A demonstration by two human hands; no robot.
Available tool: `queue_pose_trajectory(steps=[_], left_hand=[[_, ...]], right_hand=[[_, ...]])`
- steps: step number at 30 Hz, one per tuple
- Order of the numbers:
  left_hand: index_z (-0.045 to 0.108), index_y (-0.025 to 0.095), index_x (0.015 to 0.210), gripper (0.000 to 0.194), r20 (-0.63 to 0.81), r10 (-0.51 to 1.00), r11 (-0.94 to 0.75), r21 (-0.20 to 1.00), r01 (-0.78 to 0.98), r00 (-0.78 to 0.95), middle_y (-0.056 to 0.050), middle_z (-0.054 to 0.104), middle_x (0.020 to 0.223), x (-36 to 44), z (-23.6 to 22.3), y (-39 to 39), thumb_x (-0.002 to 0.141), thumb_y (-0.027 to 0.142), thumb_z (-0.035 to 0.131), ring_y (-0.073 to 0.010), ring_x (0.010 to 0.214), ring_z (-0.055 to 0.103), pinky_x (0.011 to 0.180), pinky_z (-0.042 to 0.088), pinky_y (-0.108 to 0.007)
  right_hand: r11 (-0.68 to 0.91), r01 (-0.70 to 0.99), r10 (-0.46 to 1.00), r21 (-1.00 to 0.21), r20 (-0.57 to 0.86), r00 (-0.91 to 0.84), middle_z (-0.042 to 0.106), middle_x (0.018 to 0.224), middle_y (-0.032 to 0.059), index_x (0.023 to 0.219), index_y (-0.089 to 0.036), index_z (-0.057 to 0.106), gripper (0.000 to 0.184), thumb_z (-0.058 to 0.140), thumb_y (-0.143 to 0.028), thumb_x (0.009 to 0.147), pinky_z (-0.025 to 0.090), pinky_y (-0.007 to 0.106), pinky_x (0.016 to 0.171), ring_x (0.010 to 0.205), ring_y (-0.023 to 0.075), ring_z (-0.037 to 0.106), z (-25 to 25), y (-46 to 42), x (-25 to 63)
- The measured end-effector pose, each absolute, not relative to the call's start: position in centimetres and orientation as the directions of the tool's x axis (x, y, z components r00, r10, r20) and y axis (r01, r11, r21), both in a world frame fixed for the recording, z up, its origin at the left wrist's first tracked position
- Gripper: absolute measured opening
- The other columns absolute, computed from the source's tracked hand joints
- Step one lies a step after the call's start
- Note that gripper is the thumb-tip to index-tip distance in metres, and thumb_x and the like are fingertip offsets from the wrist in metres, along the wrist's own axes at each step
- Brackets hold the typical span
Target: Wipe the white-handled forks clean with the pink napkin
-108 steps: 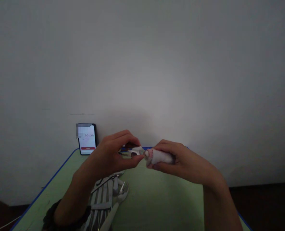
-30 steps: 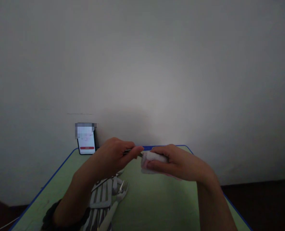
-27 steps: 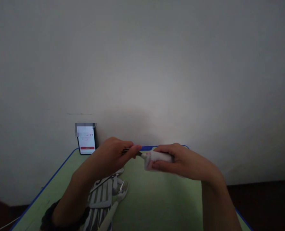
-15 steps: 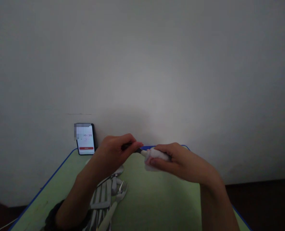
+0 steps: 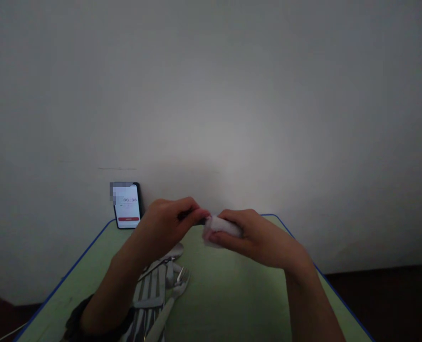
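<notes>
My left hand (image 5: 171, 219) is closed, thumb and fingers pinching a thin dark utensil (image 5: 202, 222) above the table. Only a short bit of it shows, so its exact kind is hard to make out. My right hand (image 5: 258, 237) grips a folded white and pinkish cloth (image 5: 227, 228), which is pressed around the utensil's other end just beside my left fingertips. Beneath my left forearm lies a group of cutlery: a fork (image 5: 175, 287) with a pale handle, a spoon (image 5: 175, 251) and several flat metal pieces (image 5: 148, 301), partly covered by the arm.
A phone (image 5: 128, 213) with a timer on its screen leans upright against the grey wall (image 5: 225, 104) at the table's back left. The green table (image 5: 232, 294) has a blue edge. A dark band (image 5: 86, 316) circles my left wrist.
My right hand has slid left with the cloth, up to my left fingertips, covering the pale part of the utensil that showed before. The left hand has barely moved.
</notes>
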State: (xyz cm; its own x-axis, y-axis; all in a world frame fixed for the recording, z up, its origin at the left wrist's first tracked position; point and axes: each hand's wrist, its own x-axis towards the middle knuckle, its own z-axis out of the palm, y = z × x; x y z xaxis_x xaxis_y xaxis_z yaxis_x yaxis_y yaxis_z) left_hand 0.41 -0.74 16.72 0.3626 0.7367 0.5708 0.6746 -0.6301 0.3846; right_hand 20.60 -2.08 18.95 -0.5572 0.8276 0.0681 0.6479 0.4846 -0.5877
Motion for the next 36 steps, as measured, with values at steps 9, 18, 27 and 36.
queue_pose_trajectory(steps=[9,18,27,36], left_hand=[[0.065,0.015,0.068,0.036,0.58,0.79,-0.552,0.533,0.642,0.197,0.003,0.062,0.051,-0.6,16.7,-1.0,0.085,0.044,0.053,-0.0072,0.042,0.049,0.043,0.035,-0.017],[0.059,0.017,0.074,0.026,0.519,0.841,-0.514,0.681,0.522,0.151,0.002,0.065,0.057,0.8,16.9,-1.1,0.081,0.042,0.059,-0.0099,0.051,0.06,0.049,0.046,-0.017],[0.059,0.022,0.11,0.033,0.54,0.781,-0.604,0.78,0.163,0.313,-0.005,0.066,0.108,-1.0,16.7,-1.0,0.079,0.029,0.066,-0.0137,0.084,0.065,0.059,0.055,-0.018],[0.068,0.025,0.101,0.031,0.546,0.762,-0.615,0.778,0.125,0.349,-0.002,0.071,0.101,-1.2,16.8,-1.3,0.071,0.026,0.075,-0.0135,0.085,0.066,0.071,0.055,-0.019]], right_hand=[[0.459,0.603,0.848,-0.652,0.118,-0.517,0.053,0.064,-0.0025,0.08,-0.016,0.061,0.035,0.052,-0.051,0.083,0.032,0.021,0.051,0.054,0.0077,0.043,19.4,-2.3,21.3],[0.476,0.636,0.835,-0.608,0.085,-0.543,0.051,0.061,-0.0026,0.073,-0.016,0.055,0.039,0.045,-0.051,0.087,0.026,0.022,0.048,0.052,0.008,0.043,19.0,-2.3,20.5],[0.38,0.379,0.798,-0.844,0.091,-0.596,0.048,0.062,-0.0022,0.073,-0.015,0.053,0.04,0.046,-0.053,0.085,0.031,0.02,0.047,0.053,0.0078,0.042,18.8,-1.4,22.0],[0.273,0.336,0.739,-0.901,-0.027,-0.673,0.045,0.061,-0.0038,0.074,-0.016,0.052,0.039,0.052,-0.053,0.082,0.03,0.018,0.043,0.051,0.0061,0.038,18.7,-1.7,22.0]])
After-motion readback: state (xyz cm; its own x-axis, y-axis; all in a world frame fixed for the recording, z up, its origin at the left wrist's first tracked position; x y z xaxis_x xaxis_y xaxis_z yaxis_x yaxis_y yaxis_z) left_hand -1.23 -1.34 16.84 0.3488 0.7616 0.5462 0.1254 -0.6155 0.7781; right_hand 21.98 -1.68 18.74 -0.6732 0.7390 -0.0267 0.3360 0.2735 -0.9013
